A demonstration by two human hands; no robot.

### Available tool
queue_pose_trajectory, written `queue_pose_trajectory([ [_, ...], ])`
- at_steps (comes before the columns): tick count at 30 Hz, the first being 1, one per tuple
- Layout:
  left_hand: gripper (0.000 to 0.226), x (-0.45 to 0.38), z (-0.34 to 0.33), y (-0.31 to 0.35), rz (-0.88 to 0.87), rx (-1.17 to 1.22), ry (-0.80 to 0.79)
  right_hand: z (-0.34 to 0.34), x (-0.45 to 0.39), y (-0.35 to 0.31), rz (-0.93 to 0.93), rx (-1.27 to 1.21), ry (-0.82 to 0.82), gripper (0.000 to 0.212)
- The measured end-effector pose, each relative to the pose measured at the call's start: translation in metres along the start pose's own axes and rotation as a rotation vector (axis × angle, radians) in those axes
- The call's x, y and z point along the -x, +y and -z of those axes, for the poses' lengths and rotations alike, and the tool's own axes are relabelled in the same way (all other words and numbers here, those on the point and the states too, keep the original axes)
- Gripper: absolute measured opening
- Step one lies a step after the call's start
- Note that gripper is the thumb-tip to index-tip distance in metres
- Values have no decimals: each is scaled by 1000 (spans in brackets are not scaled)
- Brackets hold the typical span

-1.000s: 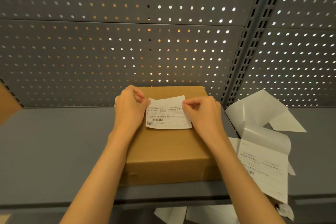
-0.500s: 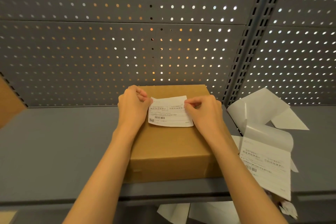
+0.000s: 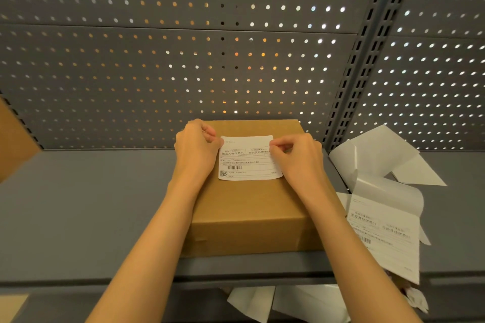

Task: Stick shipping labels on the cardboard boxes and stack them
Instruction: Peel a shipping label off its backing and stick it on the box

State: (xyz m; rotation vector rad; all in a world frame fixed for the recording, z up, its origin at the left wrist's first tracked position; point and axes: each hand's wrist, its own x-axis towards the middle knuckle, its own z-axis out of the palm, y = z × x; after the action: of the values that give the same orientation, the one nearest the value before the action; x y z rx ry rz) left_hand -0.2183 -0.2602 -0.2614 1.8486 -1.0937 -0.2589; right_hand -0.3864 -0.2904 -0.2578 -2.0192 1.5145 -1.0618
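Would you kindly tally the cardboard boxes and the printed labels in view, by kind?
Cardboard boxes: 2, the box under both hands and a box edge at far left.
Printed labels: 2, the label being pinched and a label sheet at right.
Total: 4

Your one head view looks forward and down, close over the shelf point(image 3: 86, 207), facing the perforated back panel point(image 3: 183, 73)
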Motion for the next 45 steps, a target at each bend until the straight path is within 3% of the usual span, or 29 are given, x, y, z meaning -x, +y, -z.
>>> queue_pose_trajectory([
  [28, 22, 2, -1, -4, -108, -178, 24, -3, -7, 3, 80, 117, -64, 23],
  [32, 6, 4, -2, -3, -139, -210, 24, -2, -8, 8, 46, -14, -18, 25],
  [36, 21, 13, 2, 7, -328, -281, 38, 8, -6, 6, 27, -212, 4, 34],
  [39, 29, 25, 0, 13, -476, -343, -83, 9, 2, -4, 167, -112, -118, 37],
  [42, 37, 31, -10, 10, -506, -352, -264, -8, 6, -13, 333, 92, -305, 41],
  [45, 42, 30, -12, 5, -491, -387, -354, -16, 9, -15, 381, 304, -375, 42],
])
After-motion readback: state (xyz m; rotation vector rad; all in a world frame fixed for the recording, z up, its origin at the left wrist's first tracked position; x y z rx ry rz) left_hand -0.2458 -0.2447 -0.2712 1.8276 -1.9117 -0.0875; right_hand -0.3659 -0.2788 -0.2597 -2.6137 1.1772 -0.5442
